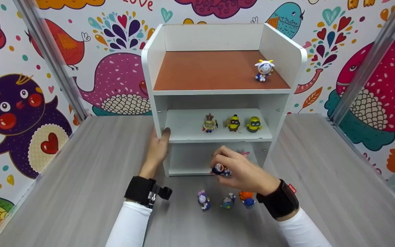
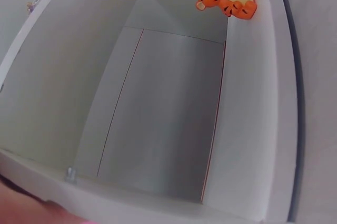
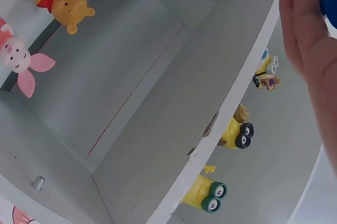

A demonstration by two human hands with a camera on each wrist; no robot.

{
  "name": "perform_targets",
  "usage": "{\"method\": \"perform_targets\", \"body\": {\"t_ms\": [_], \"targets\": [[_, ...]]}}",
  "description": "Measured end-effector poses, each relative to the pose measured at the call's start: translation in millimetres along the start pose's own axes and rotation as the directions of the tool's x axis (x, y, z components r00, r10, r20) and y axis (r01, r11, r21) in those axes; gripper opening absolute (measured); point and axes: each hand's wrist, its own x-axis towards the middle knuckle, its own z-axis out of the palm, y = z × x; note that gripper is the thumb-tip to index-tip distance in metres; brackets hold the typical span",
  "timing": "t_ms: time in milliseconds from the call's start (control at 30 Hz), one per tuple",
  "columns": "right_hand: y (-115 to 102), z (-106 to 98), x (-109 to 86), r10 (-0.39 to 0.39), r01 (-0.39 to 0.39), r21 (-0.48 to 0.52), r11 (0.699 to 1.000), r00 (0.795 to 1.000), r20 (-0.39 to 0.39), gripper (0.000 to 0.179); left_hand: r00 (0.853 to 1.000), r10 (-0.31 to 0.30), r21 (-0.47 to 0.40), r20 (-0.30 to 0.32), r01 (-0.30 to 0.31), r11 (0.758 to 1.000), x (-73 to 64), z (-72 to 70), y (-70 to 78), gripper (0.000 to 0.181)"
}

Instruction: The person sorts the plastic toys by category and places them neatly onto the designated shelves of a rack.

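Closest to camera: white sleeves [image 1: 129, 226] on both forearms. Then, left to right.

Left hand [image 1: 155, 149]: clamped on the left edge of the shelf unit [image 1: 197, 101], thumb round the front; other fingers mostly hidden. Unit looks stiff, smooth, white; side edge is a decent grab point.

Purple-and-white figurine [image 1: 203, 200]: on the gray surface [image 1: 81, 192].

Held figurine [image 1: 220, 169]: at the front of the bottom compartment [image 1: 189, 161]; can't tell if it's touching the board. Should be light, hard plastic, a bit slick; small protruding parts may be fragile, so hold by the head or trunk. Navy, white and red, glossy, small; mostly covered.

Blue figurine [image 1: 228, 201]: on the gray surface too.

Right hand [image 1: 242, 168]: pinching the held figurine, thumb and fingers closed round it.

Orange-and-blue figurine [image 1: 247, 199]: rightmost on the gray surface.
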Motion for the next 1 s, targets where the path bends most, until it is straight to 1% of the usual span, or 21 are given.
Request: {"method": "perform_targets", "body": {"t_ms": [167,267,400,500,633,733,867,1000], "targets": [[-2.8,-1.5,2.3,0.060,-0.062,0.032,0.998,0.997,0.049,0.023,1.000,0.006,-0.004,-0.002,-0.006,1.000,0.8,0.1,-0.7,0.059],[-3.2,-2.1,2.7,0.049,-0.049,0.007,0.999,0.997,0.053,0.024,1.000,0.004,-0.005,-0.002,-0.004,1.000,0.6,0.6,0.0,0.060],[-1.5,-1.5,2.7,0.004,-0.004,0.001,1.000,1.000,-0.004,0.027,1.000,0.010,-0.015,-0.005,-0.010,1.000,1.0,1.0,0.2,0.061],[-0.5,-1.5,2.2,0.001,0.001,0.043,0.999,0.999,-0.040,0.027,1.000,0.016,-0.020,-0.007,-0.016,1.000,1.5,0.8,0.2,0.062],[-0.8,-3.1,1.5,0.009,-0.005,0.086,0.996,0.999,-0.045,0.037,1.000,0.015,-0.019,-0.007,-0.015,1.000,1.6,0.0,0.0,0.062],[-1.4,-4.3,1.4,-0.004,0.011,0.113,0.994,0.998,-0.058,0.043,1.000,0.010,-0.017,-0.008,-0.010,1.000,1.2,-0.6,-0.9,0.062],[-1.7,-7.0,1.1,-0.025,0.042,0.152,0.988,0.994,-0.109,0.036,1.000,0.004,-0.003,-0.010,-0.004,1.000,-0.2,-0.5,-1.2,0.060],[-5.3,-14.9,-0.5,-0.024,0.053,0.163,0.985,0.984,-0.176,0.031,1.000,-0.003,0.008,-0.009,0.003,1.000,-0.9,1.7,-0.8,0.060]]}}
